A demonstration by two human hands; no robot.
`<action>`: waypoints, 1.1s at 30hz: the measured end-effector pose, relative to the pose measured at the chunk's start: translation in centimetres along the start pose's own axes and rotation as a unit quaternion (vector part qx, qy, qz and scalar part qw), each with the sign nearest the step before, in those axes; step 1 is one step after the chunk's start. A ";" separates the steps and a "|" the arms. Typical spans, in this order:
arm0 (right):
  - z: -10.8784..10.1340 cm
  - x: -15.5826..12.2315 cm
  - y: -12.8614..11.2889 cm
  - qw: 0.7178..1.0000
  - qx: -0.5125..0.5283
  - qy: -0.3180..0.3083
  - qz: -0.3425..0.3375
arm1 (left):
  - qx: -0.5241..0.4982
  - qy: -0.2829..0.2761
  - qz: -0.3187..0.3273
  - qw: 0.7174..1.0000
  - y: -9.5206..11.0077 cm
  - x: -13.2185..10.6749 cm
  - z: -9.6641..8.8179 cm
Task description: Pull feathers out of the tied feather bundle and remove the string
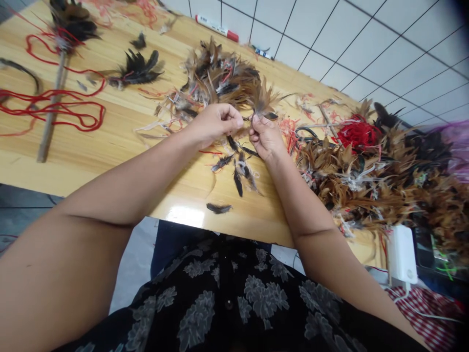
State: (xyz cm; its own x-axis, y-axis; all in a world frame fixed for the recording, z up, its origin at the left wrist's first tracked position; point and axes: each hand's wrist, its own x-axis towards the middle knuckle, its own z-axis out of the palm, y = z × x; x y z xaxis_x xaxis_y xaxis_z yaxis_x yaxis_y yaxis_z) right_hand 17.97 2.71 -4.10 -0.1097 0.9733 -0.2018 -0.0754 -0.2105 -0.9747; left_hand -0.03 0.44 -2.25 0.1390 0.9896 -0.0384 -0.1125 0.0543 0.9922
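Observation:
My right hand [266,138] is closed around the base of a small bunch of brown feathers [264,99], whose tips fan out upward. Just beside it, my left hand [219,123] is curled with thumb and forefinger pinched together. Whatever those fingers hold, if anything, is too small to make out. Behind both hands lies a pile of brown feather bunches [223,78] with bits of red and white string in it. Loose dark feathers [238,178] are scattered on the table below the hands, and a single dark feather [219,209] lies closer to the front edge.
On the wooden table [120,161], a stick with dark feathers [54,107] and a red cord [93,117] lie at left, near a black feather bunch [137,68]. A large feather heap [351,186] with red string [357,134] covers the right. A marker [216,28] rests along the back.

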 end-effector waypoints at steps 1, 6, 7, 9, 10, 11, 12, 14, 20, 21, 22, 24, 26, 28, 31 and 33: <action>0.1 -0.1 0.0 1.000 -0.002 -0.001 -0.003 | 0.023 -0.007 0.006 1.000 -0.2 -0.1 0.2; 1.5 -1.2 0.0 0.999 0.041 0.018 0.010 | 0.087 -0.003 0.030 0.996 -0.9 -0.3 1.0; 1.7 -1.3 0.0 0.998 0.050 0.024 0.013 | 0.092 0.003 0.032 0.995 -0.8 -0.3 1.0; 1.9 -1.5 0.0 0.997 0.062 0.032 0.016 | 0.085 0.007 0.031 0.996 -0.4 -0.4 1.1; 1.9 -1.5 0.0 0.997 0.066 0.035 0.015 | 0.072 0.006 0.029 0.997 -0.2 -0.4 1.1; 1.9 -1.5 0.1 0.997 0.069 0.036 0.013 | 0.054 0.007 0.026 0.998 0.0 -0.5 1.1; 1.7 -1.4 0.2 0.997 0.069 0.035 0.010 | 0.033 0.010 0.024 0.999 0.3 -0.5 1.1; 1.5 -1.3 0.3 0.997 0.068 0.028 0.002 | -0.005 0.020 0.023 1.000 0.6 -0.5 1.0; 1.4 -1.3 0.2 0.997 0.074 0.026 0.000 | -0.059 0.054 0.039 0.996 0.8 0.2 0.2; 1.4 -1.4 0.1 0.997 0.077 0.030 0.004 | -0.063 0.060 0.043 0.995 0.8 0.4 0.0; 1.5 -1.4 0.0 0.996 0.080 0.033 0.007 | -0.062 0.066 0.047 0.995 0.8 0.5 -0.2; 1.6 -1.3 -0.1 0.995 0.087 0.037 0.010 | -0.039 0.071 0.050 0.995 0.8 0.5 -0.4; 1.7 -1.2 -0.1 0.995 0.090 0.036 0.010 | 0.007 0.052 0.037 0.998 0.8 0.4 -0.4; 1.8 -1.2 -0.1 0.995 0.088 0.034 0.008 | 0.052 0.022 0.014 0.998 0.7 0.1 -0.2; 2.0 -1.3 0.0 0.996 0.081 0.035 0.006 | 0.087 0.001 -0.001 0.996 0.5 -0.2 0.4; 2.1 -1.4 0.1 0.997 0.074 0.035 0.005 | 0.090 0.007 0.006 0.996 0.3 -0.3 0.7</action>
State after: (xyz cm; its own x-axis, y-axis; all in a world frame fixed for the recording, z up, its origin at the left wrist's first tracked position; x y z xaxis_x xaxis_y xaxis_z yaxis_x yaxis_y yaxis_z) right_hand 15.99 1.17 -3.71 -0.0428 0.9740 -0.2226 -0.2197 -0.2266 -0.9489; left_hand 0.60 0.05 -1.86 0.1245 0.9918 -0.0272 0.0640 0.0194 0.9978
